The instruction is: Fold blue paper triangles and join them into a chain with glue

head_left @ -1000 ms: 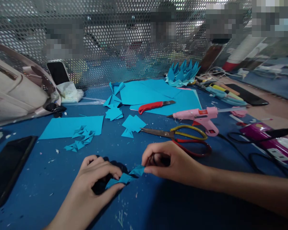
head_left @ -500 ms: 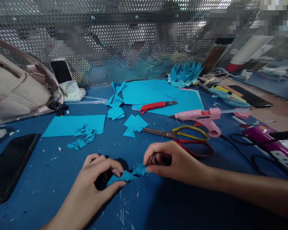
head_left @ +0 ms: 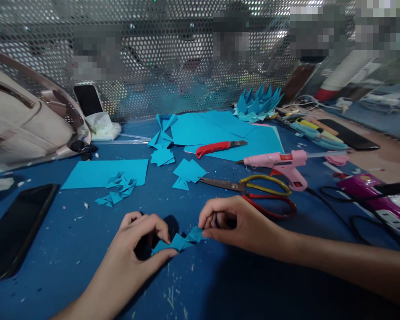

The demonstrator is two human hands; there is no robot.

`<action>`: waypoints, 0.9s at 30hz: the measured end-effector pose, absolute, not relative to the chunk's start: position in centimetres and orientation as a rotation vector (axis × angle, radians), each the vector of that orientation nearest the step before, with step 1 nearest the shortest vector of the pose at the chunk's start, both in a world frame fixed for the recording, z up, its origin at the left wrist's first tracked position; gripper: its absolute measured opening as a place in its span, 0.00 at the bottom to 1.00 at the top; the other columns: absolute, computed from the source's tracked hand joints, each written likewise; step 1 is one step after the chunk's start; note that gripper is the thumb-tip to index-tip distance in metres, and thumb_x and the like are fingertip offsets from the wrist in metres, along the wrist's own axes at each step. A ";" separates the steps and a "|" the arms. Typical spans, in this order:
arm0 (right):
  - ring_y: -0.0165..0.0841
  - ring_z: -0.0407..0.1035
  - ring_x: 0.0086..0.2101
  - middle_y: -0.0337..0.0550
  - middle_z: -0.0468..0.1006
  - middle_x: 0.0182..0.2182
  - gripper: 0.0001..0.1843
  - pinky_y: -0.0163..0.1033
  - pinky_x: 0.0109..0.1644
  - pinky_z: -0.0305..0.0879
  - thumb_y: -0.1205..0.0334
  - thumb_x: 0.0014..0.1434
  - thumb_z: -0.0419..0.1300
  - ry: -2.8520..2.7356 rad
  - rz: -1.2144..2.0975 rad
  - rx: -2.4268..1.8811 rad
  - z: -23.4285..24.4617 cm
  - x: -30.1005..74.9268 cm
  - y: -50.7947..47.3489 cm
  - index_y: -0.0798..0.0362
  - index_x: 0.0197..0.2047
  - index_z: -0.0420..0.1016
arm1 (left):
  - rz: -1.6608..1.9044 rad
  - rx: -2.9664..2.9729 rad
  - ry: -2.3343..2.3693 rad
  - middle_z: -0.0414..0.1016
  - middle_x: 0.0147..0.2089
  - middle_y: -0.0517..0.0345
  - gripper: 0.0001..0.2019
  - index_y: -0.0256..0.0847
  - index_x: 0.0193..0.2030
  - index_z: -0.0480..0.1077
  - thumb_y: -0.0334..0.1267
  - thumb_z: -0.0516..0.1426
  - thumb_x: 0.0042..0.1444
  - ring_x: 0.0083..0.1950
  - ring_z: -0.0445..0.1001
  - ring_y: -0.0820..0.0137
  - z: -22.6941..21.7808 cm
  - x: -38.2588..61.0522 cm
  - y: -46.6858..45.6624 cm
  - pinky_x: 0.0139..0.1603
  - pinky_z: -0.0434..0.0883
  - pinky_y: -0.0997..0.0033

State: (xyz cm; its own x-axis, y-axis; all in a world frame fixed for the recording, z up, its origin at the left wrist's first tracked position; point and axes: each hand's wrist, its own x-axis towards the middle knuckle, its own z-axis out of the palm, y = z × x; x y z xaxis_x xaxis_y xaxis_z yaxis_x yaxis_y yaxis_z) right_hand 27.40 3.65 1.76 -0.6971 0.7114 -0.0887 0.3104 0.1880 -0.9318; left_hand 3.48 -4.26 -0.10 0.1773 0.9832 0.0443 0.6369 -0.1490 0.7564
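Note:
A small folded blue paper piece lies low over the blue table between my two hands. My left hand pinches its left end with thumb and curled fingers. Closed around the right tip is my right hand, thumb and forefinger pressed together. Just beyond my right hand lie scissors with yellow and red handles.
A pink glue gun, a red-handled cutter, blue paper sheets and several folded blue pieces lie further back. A spiky blue paper flower stands by the perforated screen. A black phone lies left; a purple tool with cables right.
Both hands keep their pinch on the paper piece and have barely shifted; the view has drifted slightly left.

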 end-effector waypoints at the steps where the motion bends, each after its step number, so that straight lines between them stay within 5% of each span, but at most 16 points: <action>1: 0.23 0.58 0.23 0.37 0.73 0.25 0.08 0.29 0.25 0.55 0.59 0.56 0.66 -2.101 1.511 -0.963 1.8 27.4 3.6 0.57 0.34 0.78 | 0.744 1.862 1.522 0.74 0.33 0.65 0.06 0.45 0.32 0.69 0.37 0.62 0.56 0.39 0.69 0.65 -0.1 3.5 -4.3 0.46 0.61 0.64; 27: 0.23 0.58 0.22 0.37 0.74 0.24 0.07 0.29 0.24 0.53 0.61 0.56 0.67 -2.080 1.525 -0.952 1.6 27.3 3.7 0.56 0.33 0.78 | 0.811 1.779 1.482 0.76 0.30 0.64 0.09 0.44 0.27 0.70 0.40 0.64 0.55 0.36 0.71 0.66 0.9 3.8 -4.1 0.42 0.62 0.66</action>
State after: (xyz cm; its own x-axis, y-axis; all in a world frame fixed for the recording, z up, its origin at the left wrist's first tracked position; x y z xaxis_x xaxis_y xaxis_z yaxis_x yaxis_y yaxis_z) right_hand 27.27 3.67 1.64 -0.6931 0.7163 -0.0802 0.2919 0.1772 -0.9399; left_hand 3.76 -4.06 0.88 0.1596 0.9863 0.0415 0.5662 -0.1259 0.8146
